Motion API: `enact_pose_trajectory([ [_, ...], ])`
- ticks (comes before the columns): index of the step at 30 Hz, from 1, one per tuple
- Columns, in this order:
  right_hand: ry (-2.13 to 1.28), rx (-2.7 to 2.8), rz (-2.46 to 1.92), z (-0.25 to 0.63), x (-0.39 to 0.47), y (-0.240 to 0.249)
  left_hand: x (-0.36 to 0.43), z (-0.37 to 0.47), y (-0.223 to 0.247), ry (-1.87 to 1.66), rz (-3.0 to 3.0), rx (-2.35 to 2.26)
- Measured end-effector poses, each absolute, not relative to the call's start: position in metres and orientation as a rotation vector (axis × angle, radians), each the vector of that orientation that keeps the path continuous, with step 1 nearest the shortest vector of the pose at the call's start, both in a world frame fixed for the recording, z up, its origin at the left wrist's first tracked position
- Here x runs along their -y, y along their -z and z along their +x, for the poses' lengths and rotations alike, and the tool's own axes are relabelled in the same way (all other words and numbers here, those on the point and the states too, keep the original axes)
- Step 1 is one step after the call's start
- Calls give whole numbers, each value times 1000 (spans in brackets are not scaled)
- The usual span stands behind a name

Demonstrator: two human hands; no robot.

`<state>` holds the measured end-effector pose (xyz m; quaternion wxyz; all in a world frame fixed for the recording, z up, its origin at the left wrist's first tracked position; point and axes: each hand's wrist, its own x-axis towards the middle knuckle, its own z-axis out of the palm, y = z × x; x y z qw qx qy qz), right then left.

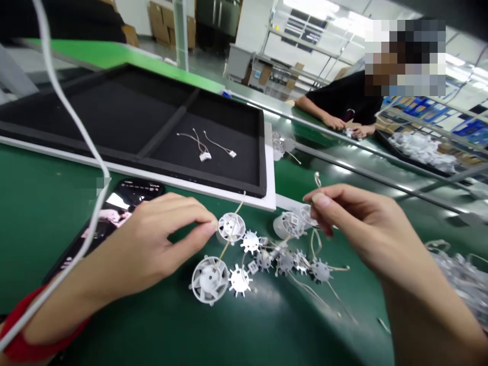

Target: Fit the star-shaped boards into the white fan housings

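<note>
Housings [209, 279] are white; discs [239, 280] are silvery; wires [240, 203] are cream. Table [152, 325] is dark green, tray [114, 112] black, cable [63, 96] white, cuff [17, 351] red. Phone [114, 216] is black, its screen patched pink and white. Far panel [84, 53] is bright green; co-worker's shirt [335, 99] is black.
</note>
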<state>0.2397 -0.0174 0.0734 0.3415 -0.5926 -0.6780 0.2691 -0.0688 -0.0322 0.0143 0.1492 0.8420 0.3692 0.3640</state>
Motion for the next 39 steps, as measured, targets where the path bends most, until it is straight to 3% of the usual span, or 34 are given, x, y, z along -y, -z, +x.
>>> enact_pose_trajectory([
  [7,-545,1871,-1405,232,22,-74,27,-68,-11,-960,2477,-1051],
  [20,-807,1455,-1298,238,5,-71,34,-66,-8,-972,2369,-1210],
  [32,-601,2649,-1659,249,22,-68,29,-65,-5,-930,2492,-1103],
  [39,-643,2539,-1655,246,23,-77,21,-68,5,-978,2603,-1028],
])
